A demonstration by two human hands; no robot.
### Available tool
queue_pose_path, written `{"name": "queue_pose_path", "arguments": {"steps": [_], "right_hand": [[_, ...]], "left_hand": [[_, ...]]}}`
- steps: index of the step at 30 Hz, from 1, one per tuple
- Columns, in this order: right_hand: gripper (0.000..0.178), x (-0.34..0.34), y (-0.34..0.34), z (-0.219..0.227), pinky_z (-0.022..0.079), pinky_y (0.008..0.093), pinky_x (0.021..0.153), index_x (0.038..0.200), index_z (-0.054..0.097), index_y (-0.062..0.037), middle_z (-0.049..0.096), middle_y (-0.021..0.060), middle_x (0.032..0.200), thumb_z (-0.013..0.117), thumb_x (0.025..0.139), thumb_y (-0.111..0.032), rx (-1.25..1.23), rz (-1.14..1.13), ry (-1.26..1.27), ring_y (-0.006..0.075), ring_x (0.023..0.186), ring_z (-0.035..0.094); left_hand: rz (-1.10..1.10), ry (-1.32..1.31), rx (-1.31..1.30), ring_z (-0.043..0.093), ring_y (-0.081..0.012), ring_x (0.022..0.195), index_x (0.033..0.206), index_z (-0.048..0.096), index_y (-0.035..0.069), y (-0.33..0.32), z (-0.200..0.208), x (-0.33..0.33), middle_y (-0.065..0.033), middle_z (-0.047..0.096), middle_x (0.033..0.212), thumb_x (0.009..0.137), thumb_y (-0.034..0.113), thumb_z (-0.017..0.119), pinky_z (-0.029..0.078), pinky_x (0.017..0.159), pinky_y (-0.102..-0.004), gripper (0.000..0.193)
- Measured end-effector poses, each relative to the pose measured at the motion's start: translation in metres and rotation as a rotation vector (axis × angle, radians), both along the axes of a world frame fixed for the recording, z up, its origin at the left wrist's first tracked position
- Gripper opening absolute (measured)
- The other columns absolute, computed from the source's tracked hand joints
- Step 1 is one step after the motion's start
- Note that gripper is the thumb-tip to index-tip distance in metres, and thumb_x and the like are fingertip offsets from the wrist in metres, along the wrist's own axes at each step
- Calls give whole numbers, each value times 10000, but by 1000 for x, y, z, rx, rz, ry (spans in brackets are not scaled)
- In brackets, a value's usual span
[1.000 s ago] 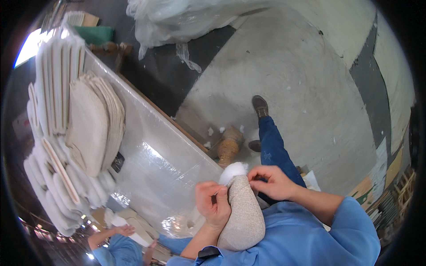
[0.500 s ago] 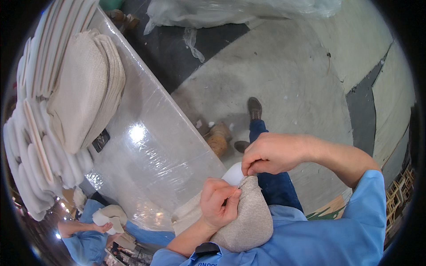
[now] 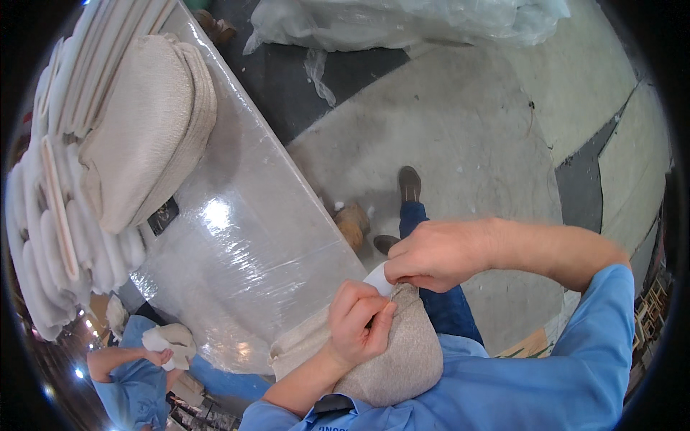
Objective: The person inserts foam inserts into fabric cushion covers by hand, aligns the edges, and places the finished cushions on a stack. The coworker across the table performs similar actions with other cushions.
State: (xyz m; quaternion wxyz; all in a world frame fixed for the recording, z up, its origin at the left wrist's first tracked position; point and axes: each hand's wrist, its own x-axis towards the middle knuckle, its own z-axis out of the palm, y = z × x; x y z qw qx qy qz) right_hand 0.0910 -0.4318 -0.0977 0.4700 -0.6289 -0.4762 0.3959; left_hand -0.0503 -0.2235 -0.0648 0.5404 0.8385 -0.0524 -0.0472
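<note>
Left hand [image 3: 359, 323]: I find its thumb and forefinger pinching the beige fabric cover [image 3: 402, 359] near the top edge.
Right hand [image 3: 438, 253]: my fingertips press together beside the white filling [image 3: 379, 279]; what they grip is hidden.
Cover position: against my blue shirt [image 3: 517, 377], at the table's near end.
Table [image 3: 248, 284]: plastic-wrapped.
Folded beige pieces [image 3: 147, 122]: stacked on the table's left side.
Co-worker [image 3: 133, 391]: left of the table's near end.

We count one plastic-covered table [image 3: 280, 244]; right of it, our two hands [image 3: 361, 325] and two shoes [image 3: 410, 184]; near it, one co-worker [image 3: 136, 391].
</note>
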Motion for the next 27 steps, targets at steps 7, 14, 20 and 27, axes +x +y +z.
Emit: {"name": "queue_pose_path", "arguments": {"steps": [7, 14, 20, 27], "right_hand": [[186, -32, -14, -6, 554, 455, 630, 1011, 558, -45, 609, 139, 911, 699, 895, -80, 81, -173, -244, 348, 778, 688], [104, -31, -17, -8, 539, 474, 789, 1062, 631, -52, 675, 128, 1017, 658, 974, -100, -60, -287, 172, 368, 944, 690], [127, -21, -16, 0, 535, 452, 770, 1065, 702, -91, 673, 108, 1022, 685, 941, -71, -26, -126, 64, 354, 922, 683], [113, -20, -8, 10, 550, 467, 768, 1013, 665, -70, 660, 116, 1021, 678, 902, -53, -87, -62, -23, 353, 943, 688]], "left_hand": [[3, 79, 5, 598, -258, 785, 917, 661, 10, -2, -1, -4, -138, 621, 922, 899, -5, 751, 474, 686, -345, 93], [95, 61, 52, 590, -251, 762, 910, 655, 23, -10, 0, -9, -135, 616, 912, 950, 38, 736, 465, 661, -341, 91], [80, -12, 58, 582, -249, 729, 908, 673, 27, -12, -2, -9, -126, 613, 877, 925, 27, 754, 454, 613, -343, 83], [46, -47, 70, 602, -268, 761, 900, 659, 20, -8, 0, -14, -134, 621, 878, 915, 20, 759, 478, 649, -351, 101]]}}
